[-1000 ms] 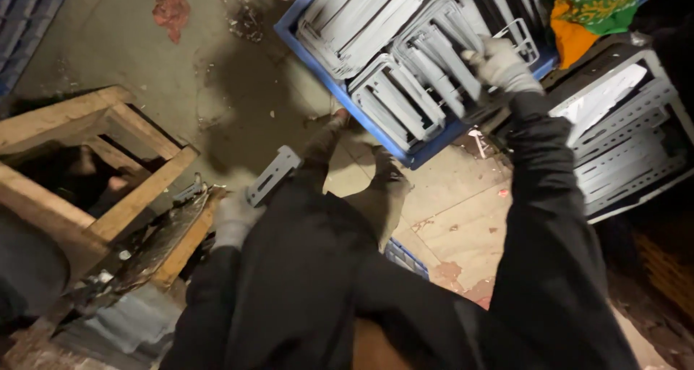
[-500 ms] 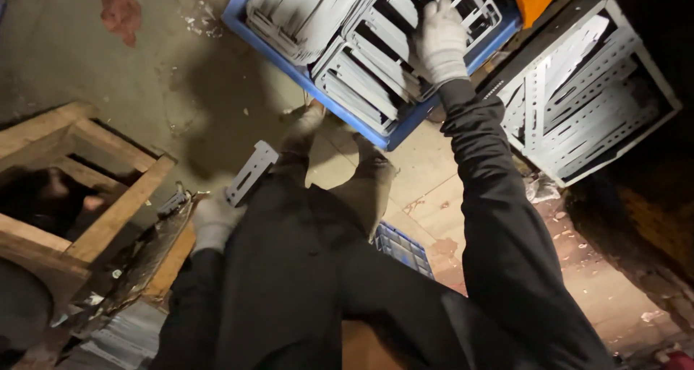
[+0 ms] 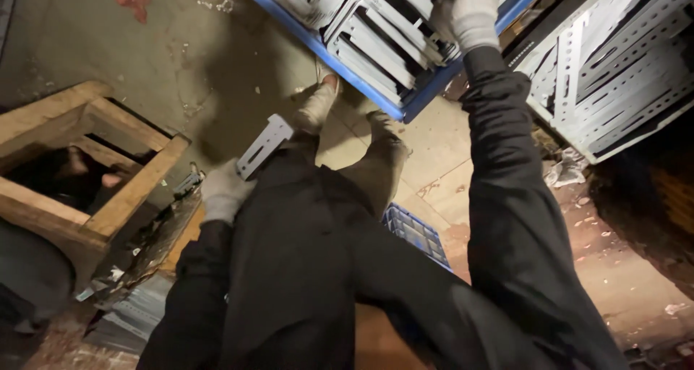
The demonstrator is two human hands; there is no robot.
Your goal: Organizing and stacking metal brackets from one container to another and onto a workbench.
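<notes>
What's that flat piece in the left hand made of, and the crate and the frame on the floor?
The bracket in the left hand looks like pale painted or coated sheet metal: thin, flat, with punched holes. The blue crate seems moulded plastic, with an even matte colour. The square frame is bare, rough wood with visible grain.

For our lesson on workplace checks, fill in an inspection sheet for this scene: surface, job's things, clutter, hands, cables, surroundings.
Surface: stained concrete floor, cardboard underfoot.
Job's things: blue crate full of grey metal brackets; one bracket held.
Clutter: paper scraps and debris on floor; metal sheets lower left.
Hands: left hand, gloved, grips the single bracket; right hand, gloved, rests on brackets in the crate.
Cables: nothing seen.
Surroundings: wooden frame left; perforated metal angles right.
</notes>
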